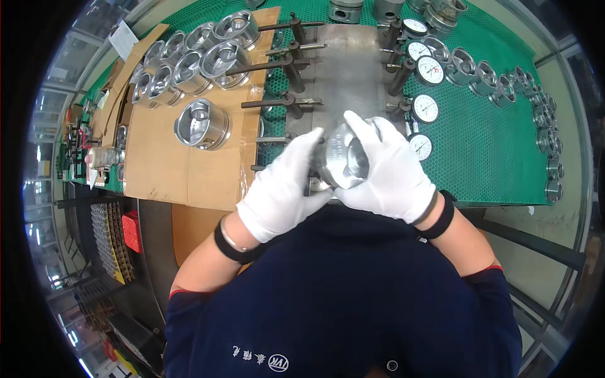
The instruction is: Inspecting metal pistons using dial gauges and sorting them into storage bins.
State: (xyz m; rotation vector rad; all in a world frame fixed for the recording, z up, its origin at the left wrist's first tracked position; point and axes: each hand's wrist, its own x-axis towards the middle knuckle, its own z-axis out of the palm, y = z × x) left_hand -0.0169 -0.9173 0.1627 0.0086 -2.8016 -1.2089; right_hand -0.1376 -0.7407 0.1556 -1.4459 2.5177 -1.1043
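Both my hands wear white gloves and hold one silver engine piston (340, 156) between them, close to my body. My left hand (283, 186) grips its left side with the fingers pointing up and the thumb low. The right hand (396, 173) wraps round the other side, forefinger stretched along the top edge. The piston's end face, with a rounded hollow, is turned partly upward. Beneath and beyond it lies a grey metal plate (353, 75), flanked by dark posts with rods (293, 74) on the left and round white dial gauges (430, 70) on the right.
On the left, a cardboard sheet (164, 170) carries several pistons in rows, with a single piston (201, 124) nearer me. A green mesh mat (491, 145) covers the right side, edged by a curved line of pistons (483, 78). More pistons (346, 11) stand at the far end.
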